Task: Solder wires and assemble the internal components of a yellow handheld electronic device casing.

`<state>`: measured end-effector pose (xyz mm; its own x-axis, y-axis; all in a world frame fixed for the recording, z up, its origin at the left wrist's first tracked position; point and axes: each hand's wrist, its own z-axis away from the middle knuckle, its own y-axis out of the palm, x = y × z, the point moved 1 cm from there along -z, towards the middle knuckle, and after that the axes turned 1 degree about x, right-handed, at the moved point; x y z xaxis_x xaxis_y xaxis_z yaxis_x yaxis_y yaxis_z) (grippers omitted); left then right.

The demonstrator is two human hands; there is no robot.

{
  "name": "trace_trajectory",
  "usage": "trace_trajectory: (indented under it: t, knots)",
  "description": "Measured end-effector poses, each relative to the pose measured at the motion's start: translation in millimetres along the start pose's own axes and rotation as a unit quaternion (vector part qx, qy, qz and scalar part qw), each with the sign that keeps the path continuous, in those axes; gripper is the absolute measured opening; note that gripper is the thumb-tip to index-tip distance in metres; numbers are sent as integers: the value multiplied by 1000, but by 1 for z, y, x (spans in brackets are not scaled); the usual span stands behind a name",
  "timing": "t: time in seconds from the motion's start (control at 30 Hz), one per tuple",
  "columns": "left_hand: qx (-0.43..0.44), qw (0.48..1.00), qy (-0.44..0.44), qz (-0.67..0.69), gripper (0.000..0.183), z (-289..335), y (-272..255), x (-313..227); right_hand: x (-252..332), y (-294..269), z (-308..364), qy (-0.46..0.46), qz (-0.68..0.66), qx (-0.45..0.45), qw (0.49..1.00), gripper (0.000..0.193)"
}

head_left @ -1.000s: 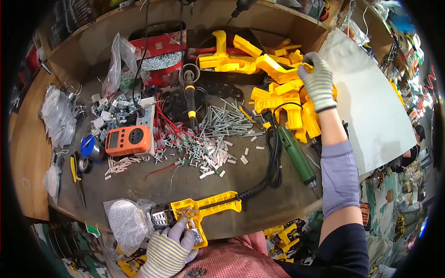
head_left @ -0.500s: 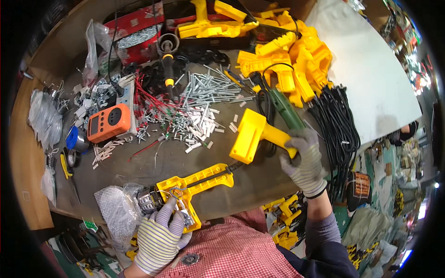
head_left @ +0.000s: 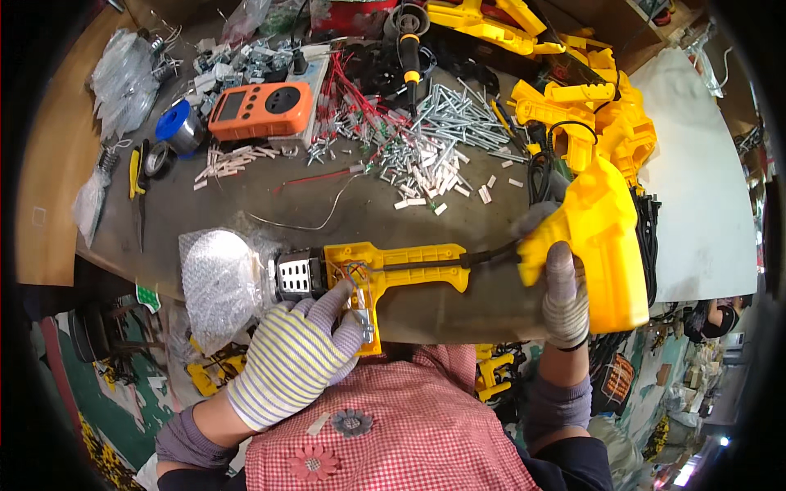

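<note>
My left hand (head_left: 299, 352), in a striped glove, grips the near edge of an open yellow tool housing half (head_left: 417, 276). Its fingertips press beside thin coloured wires (head_left: 356, 270) inside. A black cord (head_left: 491, 255) runs along the handle channel and out to the right. At the housing's left end sits a slotted metal part (head_left: 301, 274), next to bubble wrap (head_left: 217, 282). To the right, my right hand (head_left: 565, 307) holds a matching yellow housing shell (head_left: 610, 245) raised above the bench edge, thumb on its near side. The shell hides part of that hand's fingers.
Long screws (head_left: 463, 119), white sleeves (head_left: 434, 176) and red wires (head_left: 348, 82) lie in heaps beyond. An orange meter (head_left: 262, 110), solder spool (head_left: 180, 127) and pliers (head_left: 137, 184) stand left. A yellow-black screwdriver (head_left: 409, 61) hangs at the back. Yellow housings (head_left: 573, 114) pile at the back right.
My right hand has turned the yellow shell and brought it nearer the bench edge. My left hand remains on the open housing, which now lies more level. The whole view has shifted.
</note>
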<state>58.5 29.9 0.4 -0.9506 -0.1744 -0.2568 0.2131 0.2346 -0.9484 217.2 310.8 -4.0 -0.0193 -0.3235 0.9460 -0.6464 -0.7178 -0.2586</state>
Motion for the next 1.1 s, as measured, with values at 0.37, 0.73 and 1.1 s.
trace_trajectory:
  t: [0.37,0.73,1.1]
  knots:
    - [-10,1000,23,-6,23,-1,2,0,17,84,-6,23,-28,130,991,63]
    - [-111,978,-55,168,38,24,22,0,21,93,-5,-252,229,214,916,86]
    - [-80,767,-197,606,91,60,15,-10,32,112,-1,-223,329,166,903,95]
